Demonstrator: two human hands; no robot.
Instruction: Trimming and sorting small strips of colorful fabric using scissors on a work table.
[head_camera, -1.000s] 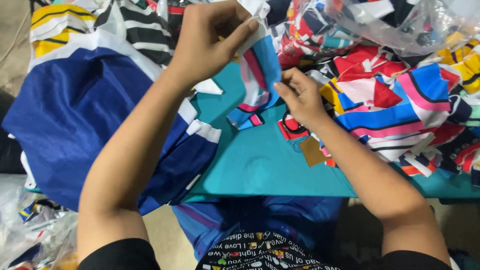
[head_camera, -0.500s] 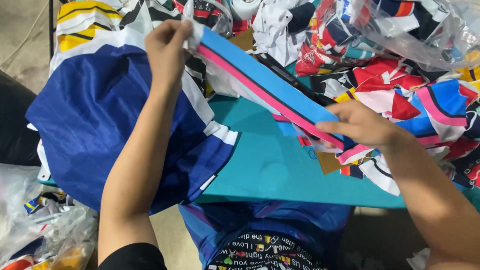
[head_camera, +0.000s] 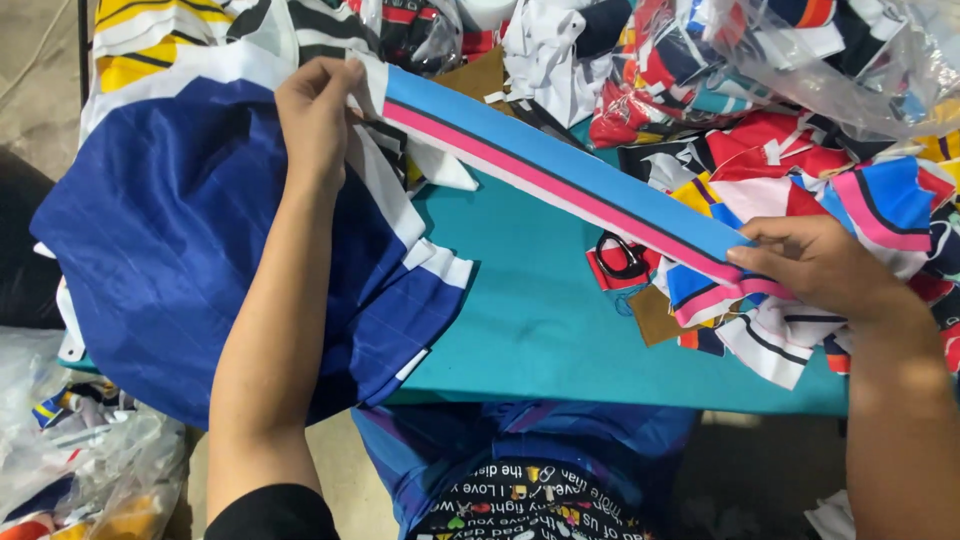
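Head view: we look down on a teal table (head_camera: 520, 320) covered at its edges with cloth. The largest piece is a dark blue garment (head_camera: 180, 250) with white trim, draped over the table's left side and hanging off the near edge. Along the right side and far edge lies a heap of mixed fabric offcuts (head_camera: 800, 160) in red, white, yellow and blue, partly under a clear plastic bag (head_camera: 850, 60). A pair of scissors (head_camera: 622, 258) with dark handles rests on scraps near the middle.

Half a second ago the striped band ran steeply from high on the left down to the right; now we hold it stretched out flatter and lower across the table, pulled nearly straight between both hands. A second ago it was bunched and folded. So the strip has been opened out to its full length, which we judge puts it ready for checking or sorting.

The striped fabric strip (head_camera: 560, 170), light blue with pink, white and dark edges, spans diagonally above the table. Our left hand (head_camera: 315, 115) reaches far forward, arm extended over the blue garment, fingers curled and pinching the strip's upper end. Our right hand (head_camera: 820, 265) sits lower on the right, wrist bent inward, thumb and fingers pressed together on the strip's lower end.
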